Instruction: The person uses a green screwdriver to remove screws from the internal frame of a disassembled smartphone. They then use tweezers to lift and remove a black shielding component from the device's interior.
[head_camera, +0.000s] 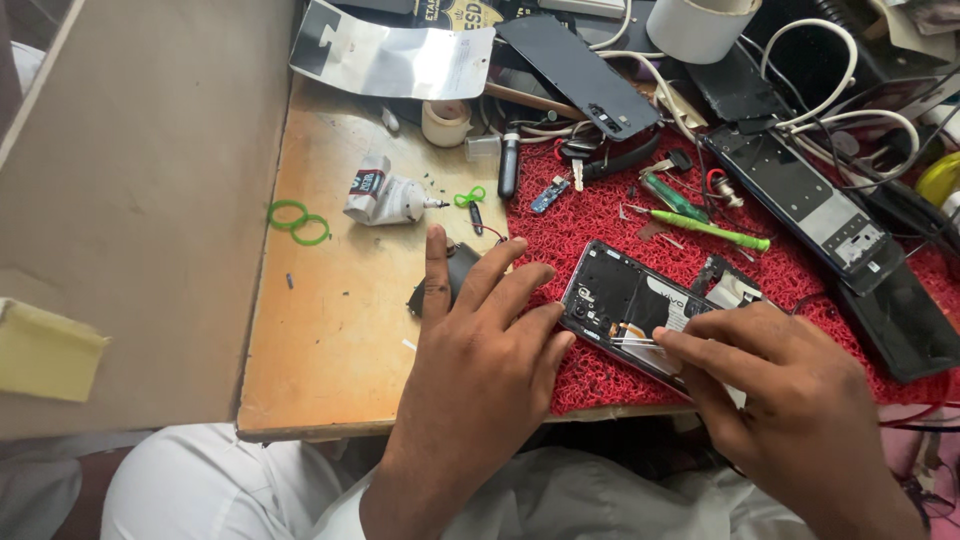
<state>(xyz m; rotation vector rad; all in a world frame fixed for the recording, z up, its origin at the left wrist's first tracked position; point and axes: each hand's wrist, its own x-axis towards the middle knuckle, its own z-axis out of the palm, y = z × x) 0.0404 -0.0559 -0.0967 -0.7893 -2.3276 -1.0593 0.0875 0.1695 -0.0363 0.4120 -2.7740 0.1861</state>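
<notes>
An opened smartphone (625, 300), back cover off, lies on a red bristly mat (570, 225) near the table's front edge. My left hand (480, 350) rests flat with fingers spread, its fingertips touching the phone's left edge and a small black part (458, 268) on the wood. My right hand (775, 385) pinches thin metal tweezers (635, 342), whose tips reach into the phone's inside near a white strip.
A green screwdriver (705, 228), a second opened phone frame (815, 205), a black back cover (580, 75), white cables (850, 110), a glue tube (385, 195), green rings (298, 222) and tape rolls (446, 122) crowd the table. A board wall (130, 200) stands left.
</notes>
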